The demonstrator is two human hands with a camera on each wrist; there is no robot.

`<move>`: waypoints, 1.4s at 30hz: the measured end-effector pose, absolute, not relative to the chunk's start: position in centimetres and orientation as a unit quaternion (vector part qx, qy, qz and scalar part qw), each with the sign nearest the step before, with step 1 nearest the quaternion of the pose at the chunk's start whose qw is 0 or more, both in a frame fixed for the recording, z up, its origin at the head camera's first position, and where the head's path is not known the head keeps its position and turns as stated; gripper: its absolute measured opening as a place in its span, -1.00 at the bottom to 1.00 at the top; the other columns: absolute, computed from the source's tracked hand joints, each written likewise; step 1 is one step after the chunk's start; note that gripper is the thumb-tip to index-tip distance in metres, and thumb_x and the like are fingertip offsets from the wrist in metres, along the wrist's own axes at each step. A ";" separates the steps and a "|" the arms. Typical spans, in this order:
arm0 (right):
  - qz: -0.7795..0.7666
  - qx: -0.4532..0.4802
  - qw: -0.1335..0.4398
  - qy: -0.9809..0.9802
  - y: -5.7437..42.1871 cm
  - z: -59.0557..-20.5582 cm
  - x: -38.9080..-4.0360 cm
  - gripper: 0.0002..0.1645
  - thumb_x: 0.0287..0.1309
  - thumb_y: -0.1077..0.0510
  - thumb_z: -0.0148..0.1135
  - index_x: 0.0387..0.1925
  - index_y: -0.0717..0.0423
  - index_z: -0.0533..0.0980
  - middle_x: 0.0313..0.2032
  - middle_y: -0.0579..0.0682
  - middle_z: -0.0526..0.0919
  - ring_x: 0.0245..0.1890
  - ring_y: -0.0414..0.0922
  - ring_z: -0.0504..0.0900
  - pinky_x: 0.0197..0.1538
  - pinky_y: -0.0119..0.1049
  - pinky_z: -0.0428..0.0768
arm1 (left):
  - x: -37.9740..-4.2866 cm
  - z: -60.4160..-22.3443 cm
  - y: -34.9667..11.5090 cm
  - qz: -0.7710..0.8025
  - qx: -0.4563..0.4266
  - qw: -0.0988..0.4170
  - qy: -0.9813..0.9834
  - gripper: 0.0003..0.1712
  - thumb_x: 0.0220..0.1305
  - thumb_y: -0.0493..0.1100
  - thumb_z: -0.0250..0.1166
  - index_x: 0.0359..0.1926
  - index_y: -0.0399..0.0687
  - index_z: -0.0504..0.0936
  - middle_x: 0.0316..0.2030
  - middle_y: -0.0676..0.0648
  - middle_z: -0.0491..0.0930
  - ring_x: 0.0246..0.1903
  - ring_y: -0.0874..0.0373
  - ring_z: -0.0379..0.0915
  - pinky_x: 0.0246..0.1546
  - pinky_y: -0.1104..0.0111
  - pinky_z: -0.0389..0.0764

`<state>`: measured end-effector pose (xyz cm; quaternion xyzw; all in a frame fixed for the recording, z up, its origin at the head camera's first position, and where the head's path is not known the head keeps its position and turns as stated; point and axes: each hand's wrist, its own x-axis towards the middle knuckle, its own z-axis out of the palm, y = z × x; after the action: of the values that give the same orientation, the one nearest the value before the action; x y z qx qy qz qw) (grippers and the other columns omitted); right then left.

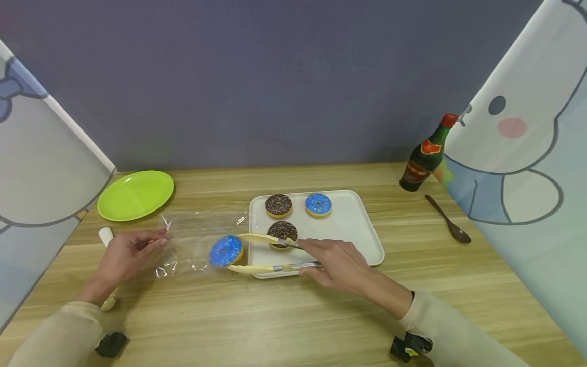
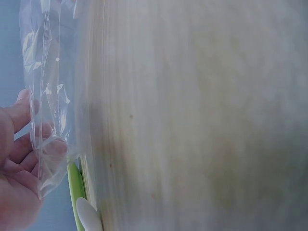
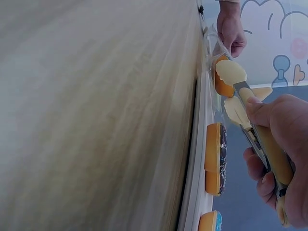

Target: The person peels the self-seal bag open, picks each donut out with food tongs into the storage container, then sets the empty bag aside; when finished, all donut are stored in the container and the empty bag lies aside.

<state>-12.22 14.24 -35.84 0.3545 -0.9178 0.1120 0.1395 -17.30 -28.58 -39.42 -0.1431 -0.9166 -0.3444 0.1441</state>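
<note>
My left hand (image 1: 130, 255) pinches the left end of a clear plastic bag (image 1: 188, 229), stretched out toward the tray; the left wrist view shows the film (image 2: 53, 96) between thumb and fingers. In my right hand (image 1: 337, 265) is a pair of tongs (image 1: 257, 269) with cream tips, gripped by the handles. Those tips are spread at the right edge of a blue-iced donut (image 1: 225, 251), which lies within the bag's outline near its right end. How firmly they squeeze it I cannot tell. In the right wrist view the donut (image 3: 222, 86) is partly behind one tip.
A white tray (image 1: 341, 229) holds two chocolate donuts (image 1: 278, 205) and another blue donut (image 1: 318, 204). At back left lies a green plate (image 1: 135, 196), with a white-ended utensil (image 1: 105, 235) below it. A dark bottle (image 1: 424, 158) and brown spoon (image 1: 451, 224) are at right.
</note>
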 end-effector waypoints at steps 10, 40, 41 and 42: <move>0.128 0.357 0.153 -0.912 16.2 -36.2 -10.9 -0.36 -0.12 -0.23 0.12 0.01 -0.02 0.37 -0.07 -0.15 0.47 -0.18 -0.22 0.47 -0.36 -0.27 0.48 | -17.2 -39.3 -28.5 -0.345 -0.152 0.136 -0.916 -0.88 -0.03 -0.23 0.26 -0.43 -0.20 0.62 -0.26 -0.20 0.53 -0.42 0.62 0.34 -0.54 0.69 0.38; 0.202 0.352 0.228 -0.885 26.4 -37.7 -4.9 -0.22 -0.42 0.00 0.40 -0.01 0.10 0.39 -0.15 -0.08 0.51 -0.27 -0.20 0.52 -0.29 -0.46 0.45 | -17.0 -39.2 -28.5 -0.349 -0.158 0.140 -0.913 -0.87 -0.03 -0.25 0.26 -0.41 -0.24 0.61 -0.29 -0.23 0.53 -0.42 0.60 0.35 -0.53 0.70 0.38; 0.201 0.342 0.226 -0.890 26.9 -37.7 -4.8 -0.23 -0.41 -0.01 0.39 0.00 0.08 0.39 -0.15 -0.09 0.51 -0.29 -0.22 0.52 -0.31 -0.50 0.44 | -17.0 -39.2 -28.5 -0.349 -0.160 0.141 -0.913 -0.87 -0.03 -0.26 0.25 -0.41 -0.25 0.61 -0.29 -0.24 0.53 -0.42 0.60 0.35 -0.53 0.70 0.38; 0.200 0.333 0.226 -0.893 27.3 -37.7 -4.8 -0.24 -0.40 0.00 0.39 -0.01 0.07 0.39 -0.15 -0.10 0.51 -0.34 -0.27 0.52 -0.35 -0.53 0.42 | -17.0 -39.2 -28.5 -0.350 -0.160 0.141 -0.912 -0.87 -0.03 -0.26 0.26 -0.42 -0.25 0.61 -0.30 -0.24 0.53 -0.42 0.60 0.35 -0.53 0.70 0.37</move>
<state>-4.84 27.25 -37.67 0.3331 -0.8933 0.2000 0.2261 -16.98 -28.51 -39.20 -0.1600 -0.9123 -0.3497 0.1410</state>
